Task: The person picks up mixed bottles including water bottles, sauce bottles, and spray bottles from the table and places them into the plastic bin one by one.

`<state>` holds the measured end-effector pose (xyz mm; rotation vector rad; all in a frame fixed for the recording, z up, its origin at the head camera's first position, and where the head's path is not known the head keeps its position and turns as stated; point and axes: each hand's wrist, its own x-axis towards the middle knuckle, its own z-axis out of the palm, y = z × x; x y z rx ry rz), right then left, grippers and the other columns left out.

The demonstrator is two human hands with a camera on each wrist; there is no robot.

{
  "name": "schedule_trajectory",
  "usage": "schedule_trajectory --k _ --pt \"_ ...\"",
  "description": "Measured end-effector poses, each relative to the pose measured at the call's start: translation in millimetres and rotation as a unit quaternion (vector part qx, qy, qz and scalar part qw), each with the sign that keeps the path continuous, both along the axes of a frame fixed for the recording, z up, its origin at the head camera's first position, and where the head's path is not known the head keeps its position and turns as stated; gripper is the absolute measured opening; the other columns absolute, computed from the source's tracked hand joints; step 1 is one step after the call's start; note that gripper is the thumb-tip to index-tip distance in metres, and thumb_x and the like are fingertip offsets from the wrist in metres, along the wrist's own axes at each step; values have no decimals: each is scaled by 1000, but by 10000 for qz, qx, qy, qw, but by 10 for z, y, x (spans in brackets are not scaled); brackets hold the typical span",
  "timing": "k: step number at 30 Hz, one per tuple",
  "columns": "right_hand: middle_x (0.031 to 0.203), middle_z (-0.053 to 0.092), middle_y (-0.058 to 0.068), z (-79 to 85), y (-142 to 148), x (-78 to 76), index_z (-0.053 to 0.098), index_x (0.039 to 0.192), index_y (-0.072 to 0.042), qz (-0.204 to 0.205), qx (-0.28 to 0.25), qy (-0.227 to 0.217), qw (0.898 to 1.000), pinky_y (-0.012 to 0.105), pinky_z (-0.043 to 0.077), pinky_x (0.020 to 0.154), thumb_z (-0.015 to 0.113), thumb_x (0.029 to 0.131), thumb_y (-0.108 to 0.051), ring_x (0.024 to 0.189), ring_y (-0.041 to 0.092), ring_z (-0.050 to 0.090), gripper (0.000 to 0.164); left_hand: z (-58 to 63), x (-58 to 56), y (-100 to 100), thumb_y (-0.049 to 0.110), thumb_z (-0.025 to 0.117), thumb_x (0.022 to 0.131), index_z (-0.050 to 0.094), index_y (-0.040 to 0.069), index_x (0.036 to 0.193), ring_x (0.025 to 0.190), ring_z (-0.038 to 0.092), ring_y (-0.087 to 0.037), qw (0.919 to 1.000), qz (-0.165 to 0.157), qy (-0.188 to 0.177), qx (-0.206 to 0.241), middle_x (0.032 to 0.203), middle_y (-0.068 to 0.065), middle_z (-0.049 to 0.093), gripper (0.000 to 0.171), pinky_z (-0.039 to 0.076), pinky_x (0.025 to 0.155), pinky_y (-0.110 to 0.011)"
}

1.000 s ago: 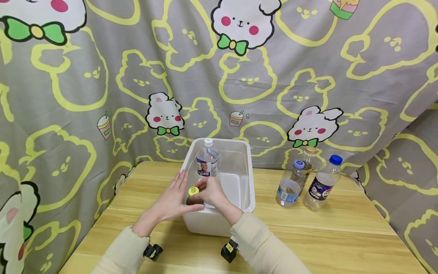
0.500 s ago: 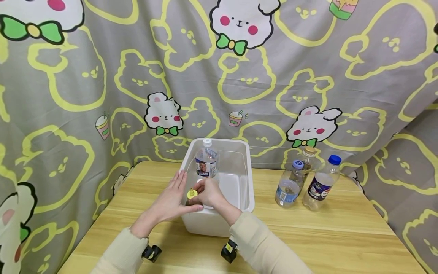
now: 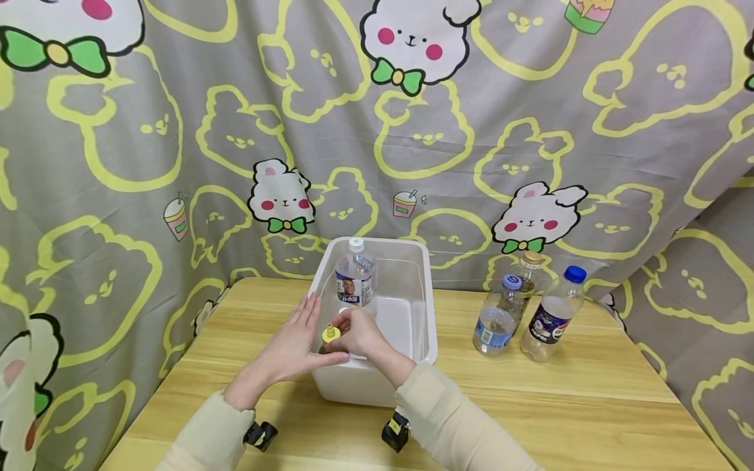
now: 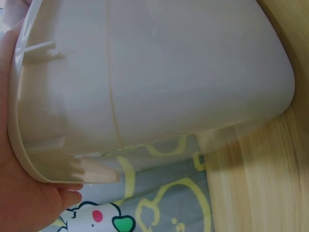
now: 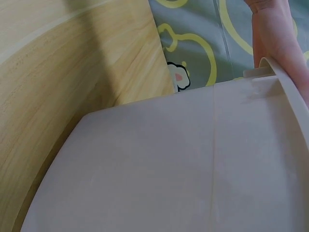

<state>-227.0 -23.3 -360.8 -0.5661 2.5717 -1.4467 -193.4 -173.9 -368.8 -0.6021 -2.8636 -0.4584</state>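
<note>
A pale plastic bin (image 3: 365, 383) stands on the table. My left hand (image 3: 288, 347) rests over its front left corner, fingers straight along the left rim and thumb along the front rim; the same left hand (image 5: 280, 43) shows at the rim in the right wrist view. My right hand (image 3: 359, 332) reaches inside that corner. Its thumb and fingers hold a yellow, nozzle-like cap (image 3: 331, 333), with the bottle below mostly hidden. Behind it, a clear bottle with a white cap (image 3: 355, 281) stands upright in the bin. A small white round thing (image 3: 344, 311) lies partly behind my right fingers.
To the right of the bin stand a small blue-capped bottle (image 3: 495, 327), a gold-capped bottle (image 3: 529, 278) and a larger bottle with a dark label (image 3: 550, 320). A patterned curtain (image 3: 347, 131) hangs behind the wooden table (image 3: 501, 418). Black wrist cameras (image 3: 396, 430) hang below the sleeves.
Both hands stay in place at the bin's front left corner, the right one still at the yellow cap. The head view has shifted slightly.
</note>
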Motion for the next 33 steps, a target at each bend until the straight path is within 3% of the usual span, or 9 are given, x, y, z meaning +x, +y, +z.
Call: schedule_trajectory --k 12,20,33 --pt "75 62 6 31 13 -1 61 83 0 7 147 107 9998 21 48 62 80 59 -2 67 14 58 30 21 -7 10 71 48 71 16 -11 136 132 5 -35 10000 10 -82 -3 143 -26 10 109 14 106 -44" --pt "85 64 11 47 78 35 61 93 3 146 81 55 9998 24 50 69 77 64 -3 77 21 62 34 18 -6 10 71 48 71 17 -10 136 131 8 -36 10000 20 -38 -26 143 -26 11 109 15 106 -45" --pt "97 62 15 96 351 183 59 106 3 170 36 673 9976 35 50 77 74 69 -11 88 29 60 42 8 -6 9 71 48 71 16 -9 137 132 6 -35 10000 45 -52 27 143 -25 11 109 16 105 -46"
